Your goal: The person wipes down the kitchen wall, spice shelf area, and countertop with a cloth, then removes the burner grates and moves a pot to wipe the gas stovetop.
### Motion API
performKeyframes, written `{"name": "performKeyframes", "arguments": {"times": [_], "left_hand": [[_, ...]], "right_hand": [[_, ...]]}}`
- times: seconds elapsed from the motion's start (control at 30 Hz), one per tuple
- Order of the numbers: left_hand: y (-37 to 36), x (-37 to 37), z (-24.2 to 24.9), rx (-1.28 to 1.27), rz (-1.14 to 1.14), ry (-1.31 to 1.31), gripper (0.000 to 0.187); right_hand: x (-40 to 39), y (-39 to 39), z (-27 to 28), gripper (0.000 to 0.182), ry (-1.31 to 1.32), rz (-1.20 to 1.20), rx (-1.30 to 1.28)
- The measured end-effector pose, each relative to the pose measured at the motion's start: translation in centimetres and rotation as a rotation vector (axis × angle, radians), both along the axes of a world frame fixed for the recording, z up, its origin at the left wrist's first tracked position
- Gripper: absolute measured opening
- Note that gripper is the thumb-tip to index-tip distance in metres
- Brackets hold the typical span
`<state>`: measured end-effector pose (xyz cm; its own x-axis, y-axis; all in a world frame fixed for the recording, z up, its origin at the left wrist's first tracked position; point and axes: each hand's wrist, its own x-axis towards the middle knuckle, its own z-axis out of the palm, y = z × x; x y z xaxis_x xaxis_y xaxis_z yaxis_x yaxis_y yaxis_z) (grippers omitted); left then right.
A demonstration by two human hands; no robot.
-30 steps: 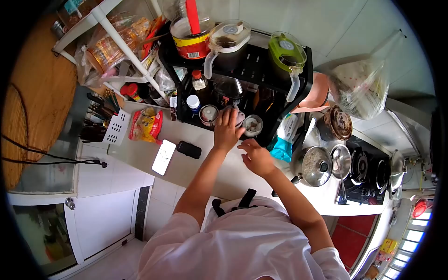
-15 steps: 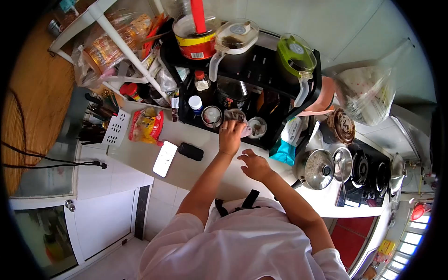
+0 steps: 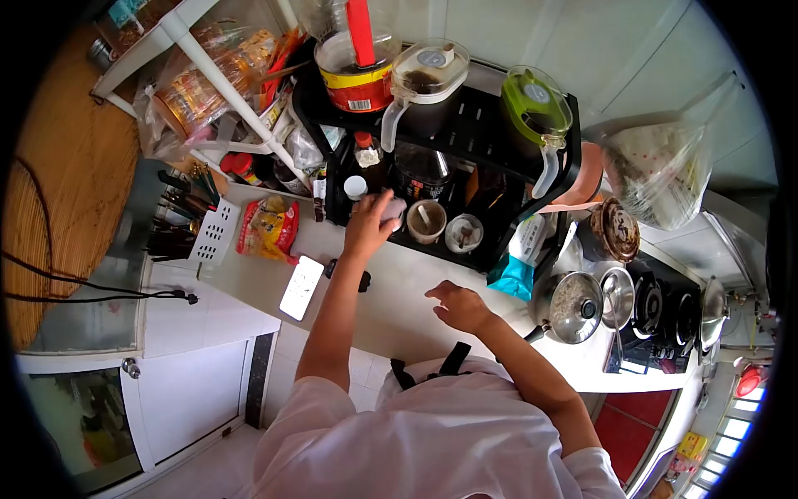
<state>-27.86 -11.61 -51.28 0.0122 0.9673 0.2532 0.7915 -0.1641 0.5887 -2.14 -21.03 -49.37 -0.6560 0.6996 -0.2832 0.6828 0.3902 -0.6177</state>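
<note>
My left hand (image 3: 371,224) is closed on a crumpled greyish-pink cloth (image 3: 395,209), over the leftmost small seasoning jar on the lower level of the black rack (image 3: 465,259). The hand and cloth hide most of that jar. Just right of it stands an uncovered jar (image 3: 426,223) with a small spoon in it, then another small jar (image 3: 464,234) with whitish contents. A white-capped bottle (image 3: 356,188) stands behind my left hand. My right hand (image 3: 459,305) hovers over the counter, fingers loosely bent and apart, holding nothing.
On the counter lie a lit phone (image 3: 301,288), a dark object (image 3: 364,281) partly behind my left forearm, and a yellow-red packet (image 3: 268,228). A teal packet (image 3: 512,274) and a lidded pan (image 3: 573,308) are at right. Pitchers (image 3: 428,75) top the rack.
My left hand has moved left with the cloth, from the middle jar to the leftmost one, uncovering the middle jar and its spoon. My right hand stays nearly where it was.
</note>
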Motion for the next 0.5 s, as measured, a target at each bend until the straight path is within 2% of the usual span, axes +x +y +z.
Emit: {"name": "performKeyframes", "arguments": {"times": [0.13, 0.37, 0.47, 0.5], "left_hand": [[0.6, -0.4, -1.3, 0.019, -0.015, 0.097, 0.043], [1.5, -0.2, -0.6, -0.095, 0.007, 0.102, 0.040], [1.1, -0.9, -1.3, 0.003, -0.067, -0.202, 0.034], [1.0, -1.1, -1.0, 0.004, -0.070, -0.202, 0.034]], "right_hand": [[-0.2, 0.1, 0.3, 0.036, -0.041, 0.022, -0.029], [0.1, -0.2, -0.1, 0.035, -0.027, -0.011, -0.020], [0.5, -0.5, -0.2, 0.035, -0.013, -0.024, -0.025], [0.7, -0.6, -0.3, 0.034, -0.017, -0.025, -0.035]]}}
